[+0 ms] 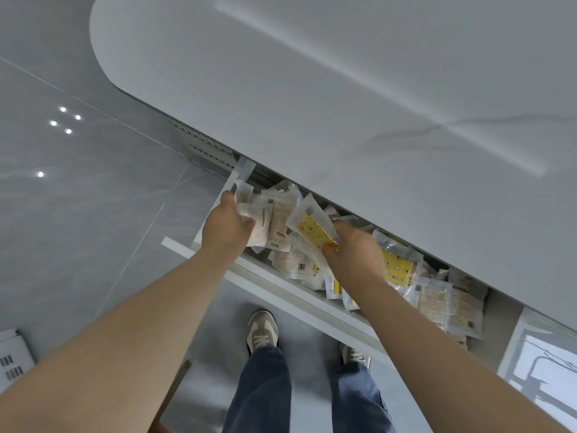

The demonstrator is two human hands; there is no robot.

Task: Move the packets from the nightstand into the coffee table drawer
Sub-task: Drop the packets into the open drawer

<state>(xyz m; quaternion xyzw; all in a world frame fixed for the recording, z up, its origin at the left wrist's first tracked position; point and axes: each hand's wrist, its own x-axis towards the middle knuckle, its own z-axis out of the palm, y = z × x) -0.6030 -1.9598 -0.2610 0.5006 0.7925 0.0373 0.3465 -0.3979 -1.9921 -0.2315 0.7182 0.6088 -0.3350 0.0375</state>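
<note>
Head view: packets at the open drawer (282, 287) under the tabletop (343, 89).
Your left hand (226, 228) grips a bunch of pale packets (257, 218); your right hand (356, 251) pinches a yellow packet (313, 228) by its lower edge. Both are above the heap (434, 300) in the drawer.

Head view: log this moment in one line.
drawer open | stored packets inside | left hand grips pale packets | right hand pinches yellow packet

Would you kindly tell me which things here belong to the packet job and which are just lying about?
Job: left hand gripping pale packets; right hand pinching a yellow packet; open drawer holding piled packets; coffee table.
Lying about: printed sheets on the floor, lower left.
</note>
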